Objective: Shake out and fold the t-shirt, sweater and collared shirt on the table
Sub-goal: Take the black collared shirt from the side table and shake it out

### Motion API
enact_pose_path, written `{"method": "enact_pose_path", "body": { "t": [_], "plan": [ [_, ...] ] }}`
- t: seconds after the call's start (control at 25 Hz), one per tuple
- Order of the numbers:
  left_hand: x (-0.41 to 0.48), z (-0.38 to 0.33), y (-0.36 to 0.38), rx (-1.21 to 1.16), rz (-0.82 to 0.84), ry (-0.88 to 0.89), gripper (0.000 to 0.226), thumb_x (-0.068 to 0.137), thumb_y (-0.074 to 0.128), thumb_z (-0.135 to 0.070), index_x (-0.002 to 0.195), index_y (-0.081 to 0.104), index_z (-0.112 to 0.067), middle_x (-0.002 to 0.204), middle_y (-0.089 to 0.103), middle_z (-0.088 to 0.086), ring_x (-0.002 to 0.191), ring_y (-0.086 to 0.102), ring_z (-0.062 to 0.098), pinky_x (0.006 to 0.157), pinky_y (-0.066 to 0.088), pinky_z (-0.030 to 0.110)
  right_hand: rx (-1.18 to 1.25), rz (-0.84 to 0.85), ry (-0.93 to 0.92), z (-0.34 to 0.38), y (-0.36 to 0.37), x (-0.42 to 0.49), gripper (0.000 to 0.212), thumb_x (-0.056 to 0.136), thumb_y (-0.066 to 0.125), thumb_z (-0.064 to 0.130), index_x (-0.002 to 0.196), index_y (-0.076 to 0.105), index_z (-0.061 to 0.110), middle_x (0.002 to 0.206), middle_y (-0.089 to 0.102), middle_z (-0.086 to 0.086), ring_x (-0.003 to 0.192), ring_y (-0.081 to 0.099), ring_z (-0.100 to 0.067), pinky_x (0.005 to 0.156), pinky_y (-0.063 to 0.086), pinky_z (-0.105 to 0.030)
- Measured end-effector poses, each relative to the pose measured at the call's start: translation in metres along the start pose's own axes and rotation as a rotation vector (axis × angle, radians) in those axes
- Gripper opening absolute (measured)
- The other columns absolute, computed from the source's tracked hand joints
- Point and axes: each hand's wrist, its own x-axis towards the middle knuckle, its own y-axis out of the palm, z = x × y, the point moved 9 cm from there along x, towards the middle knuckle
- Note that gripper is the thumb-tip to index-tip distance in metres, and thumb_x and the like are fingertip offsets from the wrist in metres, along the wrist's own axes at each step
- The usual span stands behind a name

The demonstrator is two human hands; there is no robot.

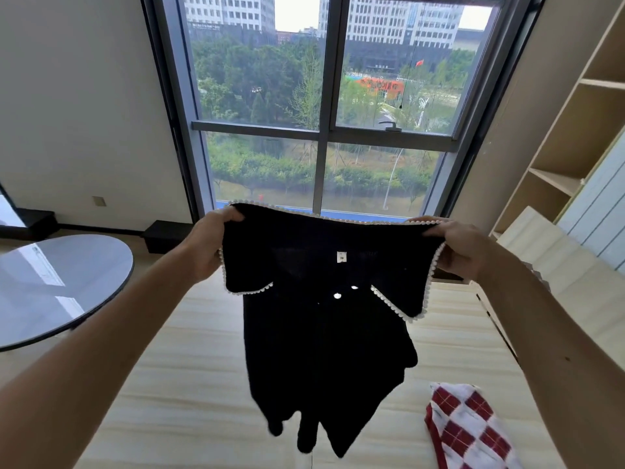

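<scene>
left hand: fingers curled, pinching one top corner of the black collared shirt | right hand: pinching the other top corner | black collared shirt: held up over the wooden table, spread wide, hanging down | red and white sweater: lying on the wooden table, near its right edge

The left grip and the right grip each pinch an upper corner of a black collared shirt, holding it spread in the air in front of a large window. The shirt's wide collar has a white beaded edge, and its body hangs down above a pale wooden bench. A red-and-white diamond-patterned sweater lies crumpled on the bench at the lower right. A round glass-topped table stands to the left, and open wooden shelves to the right.
</scene>
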Motion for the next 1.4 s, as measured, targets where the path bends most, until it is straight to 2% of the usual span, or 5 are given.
{"method": "enact_pose_path", "body": {
  "t": [0.28, 0.44, 0.6, 0.84, 1.4],
  "plan": [
    [-0.003, -0.016, 0.016, -0.089, 0.522, 0.142, 0.023, 0.068, 0.063, -0.020, 0.088, 0.065, -0.008, 0.075, 0.059, 0.006, 0.062, 0.057, 0.018, 0.062, 0.048, 0.026, 0.038, 0.343, -0.192, 0.018, 0.013, -0.023, 0.044, 0.089, 0.042, -0.020, 0.118, 0.068, 0.002, 0.114, 0.074, -0.014, 0.103, 0.073, -0.026, 0.085, 0.061, -0.032],
    [-0.004, -0.017, 0.007, 0.308, 0.409, 0.409, 0.030, 0.090, 0.057, 0.018, 0.106, 0.058, -0.008, 0.088, 0.066, 0.004, 0.068, 0.063, 0.013, 0.059, 0.054, 0.020, -0.454, 0.019, -0.510, 0.031, 0.010, -0.020, 0.029, 0.089, 0.064, -0.013, 0.100, 0.072, 0.013, 0.088, 0.079, 0.007, 0.085, 0.074, -0.009, 0.080, 0.060, -0.023],
    [-0.004, -0.011, 0.002, 0.810, 0.173, 0.565, 0.054, 0.077, 0.085, -0.008, 0.115, 0.049, -0.019, 0.093, 0.069, 0.000, 0.074, 0.069, 0.008, 0.066, 0.055, 0.017, -0.539, -0.127, -0.612, 0.026, 0.024, -0.014, 0.033, 0.101, 0.050, -0.001, 0.094, 0.067, 0.027, 0.097, 0.068, -0.008, 0.085, 0.061, -0.011, 0.078, 0.048, -0.023],
    [-0.007, -0.006, -0.002, 0.759, 0.009, 0.706, 0.012, 0.095, 0.067, -0.013, 0.093, 0.055, -0.012, 0.076, 0.063, -0.010, 0.071, 0.060, 0.001, 0.064, 0.043, 0.015, -0.420, -0.298, -0.674, 0.007, 0.038, -0.022, 0.019, 0.107, 0.040, 0.012, 0.102, 0.059, 0.011, 0.084, 0.063, 0.001, 0.069, 0.058, 0.004, 0.064, 0.044, -0.015],
    [-0.034, 0.065, -0.010, 0.653, 0.256, 0.669, 0.023, 0.091, 0.059, -0.021, 0.093, 0.037, -0.014, 0.062, 0.047, -0.002, 0.051, 0.040, 0.022, 0.048, 0.033, 0.033, -0.353, 0.043, -0.248, -0.093, 0.033, -0.029, 0.039, 0.100, 0.053, 0.018, 0.063, 0.057, 0.009, 0.050, 0.055, 0.011, 0.045, 0.052, -0.001, 0.046, 0.039, -0.013]
  ]
}}
